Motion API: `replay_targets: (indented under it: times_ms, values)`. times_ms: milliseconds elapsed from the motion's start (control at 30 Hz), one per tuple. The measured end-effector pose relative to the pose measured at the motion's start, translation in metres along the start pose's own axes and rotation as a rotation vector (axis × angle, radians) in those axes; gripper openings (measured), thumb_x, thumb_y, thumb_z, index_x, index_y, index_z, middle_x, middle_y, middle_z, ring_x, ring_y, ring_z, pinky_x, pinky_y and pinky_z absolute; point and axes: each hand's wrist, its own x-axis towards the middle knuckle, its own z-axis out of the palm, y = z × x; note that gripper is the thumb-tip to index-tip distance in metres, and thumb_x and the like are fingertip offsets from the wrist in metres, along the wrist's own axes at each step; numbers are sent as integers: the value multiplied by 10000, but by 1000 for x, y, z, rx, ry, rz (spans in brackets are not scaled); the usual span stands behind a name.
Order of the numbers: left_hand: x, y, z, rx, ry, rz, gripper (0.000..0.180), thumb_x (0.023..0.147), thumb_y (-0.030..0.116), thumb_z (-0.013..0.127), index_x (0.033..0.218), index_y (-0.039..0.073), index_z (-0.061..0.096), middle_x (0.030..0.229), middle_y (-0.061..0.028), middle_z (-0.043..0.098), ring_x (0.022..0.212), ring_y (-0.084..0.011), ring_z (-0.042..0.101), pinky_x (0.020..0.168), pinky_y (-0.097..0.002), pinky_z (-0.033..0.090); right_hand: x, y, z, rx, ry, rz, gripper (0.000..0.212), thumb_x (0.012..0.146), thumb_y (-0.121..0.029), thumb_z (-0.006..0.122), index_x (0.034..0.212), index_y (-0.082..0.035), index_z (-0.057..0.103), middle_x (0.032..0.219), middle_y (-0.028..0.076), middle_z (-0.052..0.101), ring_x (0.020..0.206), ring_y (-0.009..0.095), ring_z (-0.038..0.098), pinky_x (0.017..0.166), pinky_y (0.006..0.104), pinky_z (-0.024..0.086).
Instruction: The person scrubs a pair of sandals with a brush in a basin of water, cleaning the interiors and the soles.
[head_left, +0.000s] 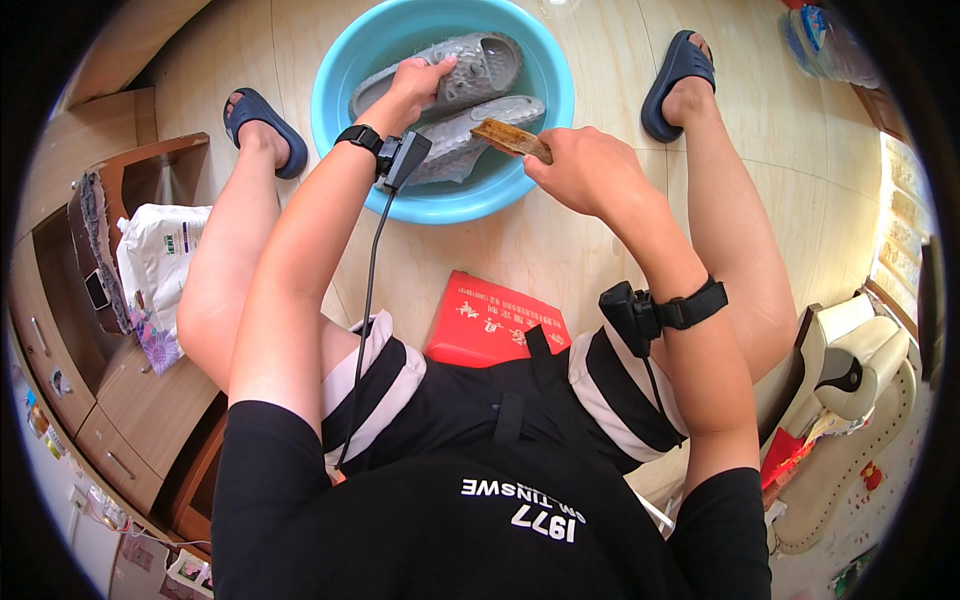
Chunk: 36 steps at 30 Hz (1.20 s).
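Scrubbing surface: the gray slipper (pixel 478 72) lies in the blue basin (pixel 560 100), tilted, its hollow end toward my right; brushing it is, I judge, the step in hand.
Second slipper (pixel 455 145): in the same basin, on the side nearer me, just beside the first; best left low, clear of the strokes.
Left hand (pixel 410 88): fingers closed on the gray slipper, holding it, some tips hidden; I should press it against the basin wall so that it cannot skid.
Right hand (pixel 590 165): fingers wrapped round one end of the brush, the grip narrow and firm; a loose wrist should serve better than a stiff arm.
Brush (pixel 511 138): brown, its free end pointing left over the second slipper; whether they touch I cannot tell. Short strokes along the bumps and into the hollow would reach most.
Cord (pixel 370 270): runs from the black box (pixel 405 160) at my left wrist to my lap; keep it outside the rim.
Red box (pixel 490 320): between my thighs, apart from the basin; mind drips.
Sandals (pixel 686 65): dark blue, on my feet, planted wide on the tile floor (pixel 610 90) for balance.
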Motion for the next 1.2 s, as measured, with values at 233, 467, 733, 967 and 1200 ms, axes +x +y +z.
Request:
replay_targets:
  times_ms: [233, 467, 733, 967, 1200]
  values:
    - [14, -10, 0, -31, 39, 30, 381, 976, 362, 731, 1045, -3, 645, 1011, -79, 716, 917, -193, 670, 870, -383, 525, -1, 1, -2, -2, -39, 11, 454, 962, -457, 574, 1033, -43, 748, 945, 167, 761, 910, 353, 734, 822, 454, 587]
    - [16, -9, -1, -23, 48, 36, 389, 974, 365, 734, 1048, -4, 634, 1018, -81, 714, 932, -193, 667, 887, -377, 520, -1, 3, -2, -15, -52, 15, 461, 959, -462, 577, 1038, -45, 755, 950, 183, 759, 910, 367, 735, 826, 454, 590]
    - [9, -8, -2, -22, 65, 70, 383, 960, 378, 747, 953, 22, 606, 946, -61, 670, 864, -173, 618, 822, -360, 498, -3, 1, -6, -18, -53, 9, 459, 960, -463, 577, 1037, -47, 756, 948, 163, 761, 901, 346, 734, 812, 447, 587]
    - [-16, 2, 3, -171, 26, 131, 345, 956, 346, 747, 942, 35, 597, 919, -61, 667, 837, -157, 611, 788, -352, 496, -3, 1, -9, -42, -86, 21, 447, 963, -456, 573, 1070, -60, 750, 981, 150, 763, 929, 333, 733, 828, 444, 586]
    - [-16, -3, -1, -310, 40, 78, 302, 979, 312, 716, 1067, 44, 608, 1069, -66, 706, 997, -192, 657, 936, -376, 498, -2, 0, -7, -37, -101, 24, 448, 941, -431, 552, 1146, -78, 737, 974, 175, 750, 932, 356, 714, 847, 460, 566]
